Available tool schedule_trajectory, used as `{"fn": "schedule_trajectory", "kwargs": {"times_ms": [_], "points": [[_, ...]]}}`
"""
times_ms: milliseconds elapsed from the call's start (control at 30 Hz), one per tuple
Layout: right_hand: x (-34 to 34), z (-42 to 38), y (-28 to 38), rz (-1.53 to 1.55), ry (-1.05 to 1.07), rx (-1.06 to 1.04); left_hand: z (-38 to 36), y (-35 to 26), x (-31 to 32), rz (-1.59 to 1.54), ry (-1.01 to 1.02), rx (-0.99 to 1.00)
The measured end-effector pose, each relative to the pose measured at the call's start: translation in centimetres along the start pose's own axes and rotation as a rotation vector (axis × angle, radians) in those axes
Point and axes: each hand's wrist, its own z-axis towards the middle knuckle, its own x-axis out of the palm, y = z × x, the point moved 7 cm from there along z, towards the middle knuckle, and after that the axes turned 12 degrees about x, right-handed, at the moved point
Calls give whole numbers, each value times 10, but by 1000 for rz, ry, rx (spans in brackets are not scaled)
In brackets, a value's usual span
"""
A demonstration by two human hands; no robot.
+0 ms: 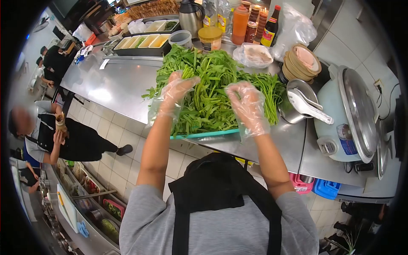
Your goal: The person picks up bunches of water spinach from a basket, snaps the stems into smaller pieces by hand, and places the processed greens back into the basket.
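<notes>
A large heap of leafy greens [208,91] with long stems lies in a shallow turquoise tray [206,134] on the steel counter. Thin clear plastic gloves cover both hands. My left hand [176,94] is at the left side of the heap, its thumb and fingers closed around some light green stems; part of the grip is hidden by leaves. My right hand [247,106] is over the right side, fingers loosely curled and apart, with nothing visible between them. Loose stems spread to the right of it.
Behind the greens stand sauce bottles [240,25], a metal jug [190,18] and a condiment rack [142,42]. To the right are a steel pot [293,111] with a white ladle, stacked bowls [299,63] and a large rice cooker [340,114]. A co-worker [63,131] stands left.
</notes>
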Motion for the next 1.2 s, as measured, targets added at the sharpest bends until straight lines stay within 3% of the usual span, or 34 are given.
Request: {"fn": "schedule_trajectory", "kwargs": {"times_ms": [67, 133, 267, 333, 367, 500, 600, 800, 867, 933, 1000, 1033, 1167, 1200], "points": [[12, -3, 16, 46, -76, -64, -8, -21, -7, 37, 7, -14], [38, -2, 21, 23, 87, -47, -11, -24, -7, 74, 13, -30], [67, 5, 25, -3, 100, 0, -10, -21, -8, 76, -23, -31], [75, 2, 23, 131, 182, 119, -16, -15, -2, -346, -40, -106], [78, 3, 28, 76, 191, 77, -12, -11, 1, -441, -7, -64], [73, -2, 37, 23, 42, -33, -15, -18, 2, -593, -60, 40], [58, -2, 29, 48, -19, 28, -17, -18, -2, -606, -81, 21], [47, 13, -16, 228, -26, 89, -29, -30, -10, -120, -93, -15], [42, 18, -29, 379, -12, 118, -27, -39, -1, 186, 158, 119], [38, 24, -36, 345, 59, 149, -35, -46, 10, 246, 112, 208], [31, 26, -31, 181, 16, 122, -41, -48, 31, 435, 225, 429], [29, 27, -29, 225, 47, 121, -49, -39, 38, 480, 46, 716], [-9, 29, 4, 106, 32, 96, -31, -18, 46, 597, 160, 610], [-18, 31, 8, 104, 31, 95, -28, -16, 45, 604, 225, 449]]}}
